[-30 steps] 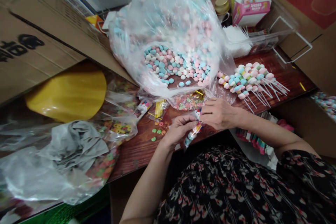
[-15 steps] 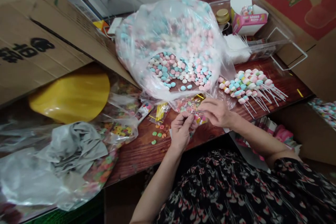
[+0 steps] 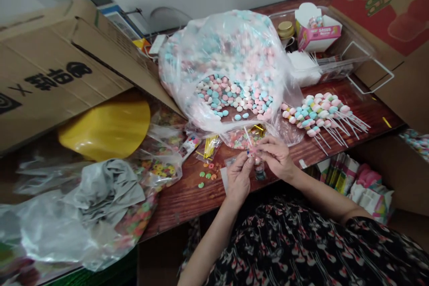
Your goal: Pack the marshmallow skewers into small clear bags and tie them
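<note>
My left hand [image 3: 238, 178] and my right hand [image 3: 277, 159] meet at the table's front edge, fingers pinched together. A white stick [image 3: 247, 136] rises from between them. Below the fingers hangs the candy end of this lollipop [image 3: 260, 171], pink and teal, seemingly in a clear wrapper. Something small and pink shows at the fingertips; its kind is hidden. Just beyond lie a clear bag of ring candies [image 3: 236, 139] and gold twist ties [image 3: 258, 129]. Several loose ring candies [image 3: 208, 175] are left of my left hand, near a packet of yellow ties [image 3: 210, 146].
A large clear bag of pastel candies [image 3: 221, 49] stands behind my hands. Candy skewers [image 3: 323, 109] are piled to the right, before a clear tray [image 3: 360, 49]. Cardboard boxes [image 3: 43, 53] flank the table. A grey cloth [image 3: 107, 190] lies on bags at left.
My hands have drawn closer together, and the white stick and hanging candy now show between them. The view has shifted, so the scene sits slightly lower and further right.
</note>
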Demonstrator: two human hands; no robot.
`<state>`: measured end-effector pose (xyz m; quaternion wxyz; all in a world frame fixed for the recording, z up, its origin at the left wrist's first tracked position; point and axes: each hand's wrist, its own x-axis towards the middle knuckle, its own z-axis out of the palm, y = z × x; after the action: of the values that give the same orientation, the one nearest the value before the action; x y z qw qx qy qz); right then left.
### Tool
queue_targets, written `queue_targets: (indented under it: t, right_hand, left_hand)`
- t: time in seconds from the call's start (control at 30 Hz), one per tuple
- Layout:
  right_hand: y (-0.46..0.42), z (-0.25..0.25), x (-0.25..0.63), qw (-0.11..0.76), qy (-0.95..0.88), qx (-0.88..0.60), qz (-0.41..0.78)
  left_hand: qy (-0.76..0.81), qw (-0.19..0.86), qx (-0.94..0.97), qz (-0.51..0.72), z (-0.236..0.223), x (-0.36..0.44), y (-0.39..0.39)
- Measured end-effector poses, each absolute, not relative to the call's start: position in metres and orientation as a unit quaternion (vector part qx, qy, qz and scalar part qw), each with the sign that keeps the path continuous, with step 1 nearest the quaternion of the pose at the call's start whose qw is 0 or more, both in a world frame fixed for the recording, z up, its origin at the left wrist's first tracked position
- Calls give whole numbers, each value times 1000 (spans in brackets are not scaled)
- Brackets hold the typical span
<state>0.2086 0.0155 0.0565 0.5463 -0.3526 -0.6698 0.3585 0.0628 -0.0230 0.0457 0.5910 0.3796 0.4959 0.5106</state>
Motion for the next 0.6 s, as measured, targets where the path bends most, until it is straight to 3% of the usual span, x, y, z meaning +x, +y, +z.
queue_targets:
  t: [0.13,0.33,0.5,0.6]
  right_hand:
    - [9,59,205,554,-670,-341,358]
    - [4,57,196,578,-646,-367,337]
    - [6,48,189,570,-591,-419,386]
    - [9,46,199,555,-651,-420,303]
  left_hand:
    - [479,568,355,567,40,64,-27]
    - [454,665,310,506,46,66,-27]
    - [456,682,297,489,50,67,-22]
    - [471,677,276,494,51,65,-20]
